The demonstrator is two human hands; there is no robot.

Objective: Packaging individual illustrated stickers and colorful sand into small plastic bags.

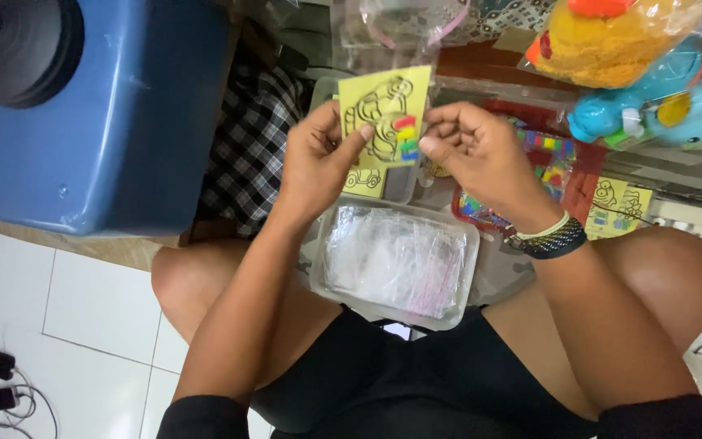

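in the head view, the left hand (pixel 316 158) and the right hand (pixel 471 150) both pinch a yellow card with black outline drawings and small colour patches (pixel 387 115), held up above a clear plastic tray of small transparent bags (pixel 396 262) resting on the person's lap. each grip is closed on the card edges.

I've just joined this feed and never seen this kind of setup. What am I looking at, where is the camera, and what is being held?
There is no machine here: a seated person works with bare hands, and the single camera sits on their head, looking down over their lap. The left hand and right hand together hold up a yellow card with black outline drawings and small colour patches. Below, on the lap, rests a clear tray of plastic bags. A blue tub stands to the left, bagged toys at the upper right.
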